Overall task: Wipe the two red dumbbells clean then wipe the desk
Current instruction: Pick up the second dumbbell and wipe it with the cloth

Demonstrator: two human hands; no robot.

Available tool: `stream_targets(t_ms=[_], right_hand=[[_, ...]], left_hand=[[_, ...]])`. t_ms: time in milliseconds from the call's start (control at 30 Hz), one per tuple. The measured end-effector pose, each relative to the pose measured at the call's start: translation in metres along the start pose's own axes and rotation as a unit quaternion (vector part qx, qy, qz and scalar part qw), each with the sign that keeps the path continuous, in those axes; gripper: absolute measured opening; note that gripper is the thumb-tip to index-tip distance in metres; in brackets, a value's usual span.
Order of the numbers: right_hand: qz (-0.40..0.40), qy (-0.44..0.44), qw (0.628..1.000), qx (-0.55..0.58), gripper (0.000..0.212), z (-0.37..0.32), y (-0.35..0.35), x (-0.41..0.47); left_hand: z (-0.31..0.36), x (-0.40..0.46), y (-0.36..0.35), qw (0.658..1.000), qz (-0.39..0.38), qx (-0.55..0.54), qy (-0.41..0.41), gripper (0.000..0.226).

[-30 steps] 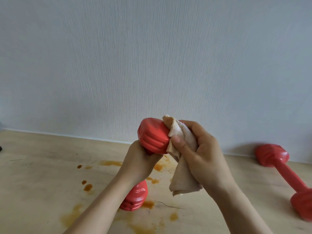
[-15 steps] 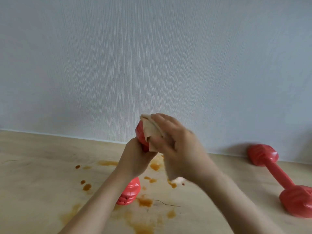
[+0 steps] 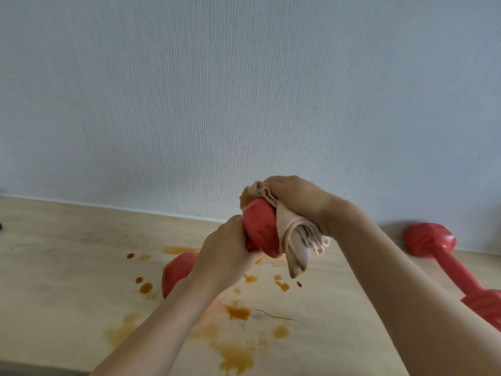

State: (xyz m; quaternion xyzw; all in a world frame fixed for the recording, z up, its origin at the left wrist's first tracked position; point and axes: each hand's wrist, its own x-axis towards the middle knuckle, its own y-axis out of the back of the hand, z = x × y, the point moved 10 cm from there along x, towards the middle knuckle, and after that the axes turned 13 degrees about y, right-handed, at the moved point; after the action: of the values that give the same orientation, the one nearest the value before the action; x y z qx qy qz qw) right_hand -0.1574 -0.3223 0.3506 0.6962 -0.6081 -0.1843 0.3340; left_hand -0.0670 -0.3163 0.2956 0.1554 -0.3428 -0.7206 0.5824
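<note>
Both dumbbells, the held dumbbell [image 3: 261,230] and the second dumbbell [image 3: 458,267], are showing plain coral red. The cloth [image 3: 294,234] is looking beige. Orange-brown stains [image 3: 238,312] are blotching the pale wood-grain worktop [image 3: 67,267], and the wall [image 3: 244,90] is showing pale blue-grey with fine vertical ribbing.

The right hand [image 3: 296,202] now sits over the top of the raised dumbbell's [image 3: 261,230] upper head, pressing the beige cloth [image 3: 294,234] against its far side, where a second ago it held the cloth beside that head with the thumb in front. The cloth's loose tail (bunched tighter now) hangs lower on the right. The dumbbell tilts more, its lower head swinging out left of the left hand [image 3: 226,253].
</note>
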Motion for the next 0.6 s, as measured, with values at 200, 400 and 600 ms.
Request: stream_targets(t_ms=[200,400,600], right_hand=[[0.178,0.188,0.965,-0.046,0.032,-0.031,0.002,-0.041],[0.153,0.171,0.972,-0.054,0.031,-0.031,0.000,-0.042],[0.043,0.064,0.993,0.089,0.025,-0.001,0.007,-0.011]], left_hand=[[0.002,0.011,0.010,0.999,0.038,-0.012,0.005,0.015],[0.005,0.010,0.003,0.999,0.031,0.006,-0.008,0.029],[0.006,0.006,-0.003,0.999,0.035,0.010,-0.015,0.012]])
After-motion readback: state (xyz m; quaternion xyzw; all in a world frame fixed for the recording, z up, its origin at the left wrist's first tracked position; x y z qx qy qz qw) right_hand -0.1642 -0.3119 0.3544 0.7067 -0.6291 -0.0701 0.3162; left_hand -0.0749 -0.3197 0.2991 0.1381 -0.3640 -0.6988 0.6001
